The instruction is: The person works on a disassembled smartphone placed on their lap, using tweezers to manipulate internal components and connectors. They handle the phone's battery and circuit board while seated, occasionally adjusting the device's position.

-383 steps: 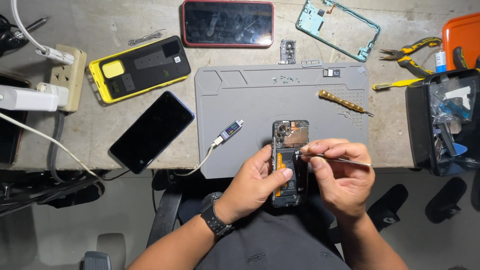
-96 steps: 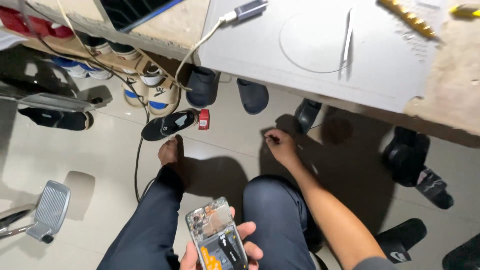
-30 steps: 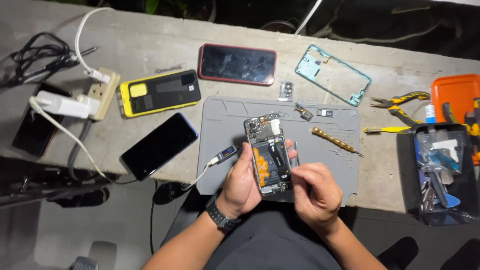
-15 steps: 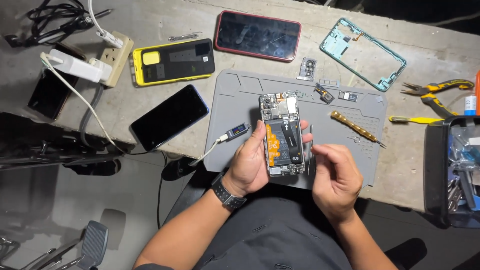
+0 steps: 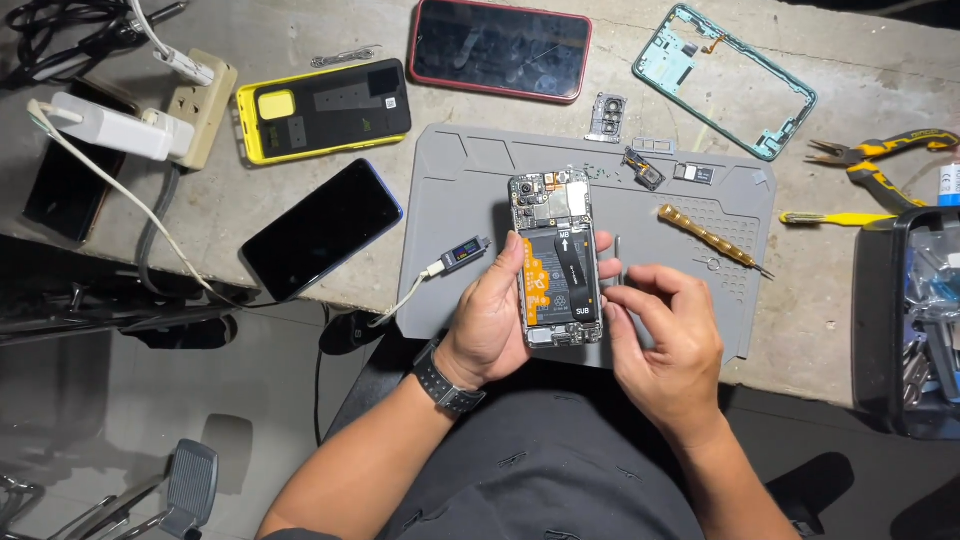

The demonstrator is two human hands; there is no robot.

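red-edged phone (image 5: 499, 48), yellow back cover (image 5: 325, 108), teal frame (image 5: 724, 78), pliers (image 5: 878, 160)

Bare grey mat (image 5: 470, 190) left of phone; screwdriver (image 5: 712, 238) blocks right.

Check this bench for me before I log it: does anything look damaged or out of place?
Yes: the red-rimmed phone at the table's far edge shows scratch-like or crack-like lines across its dark screen. The opened phone in the left hand has no back cover.
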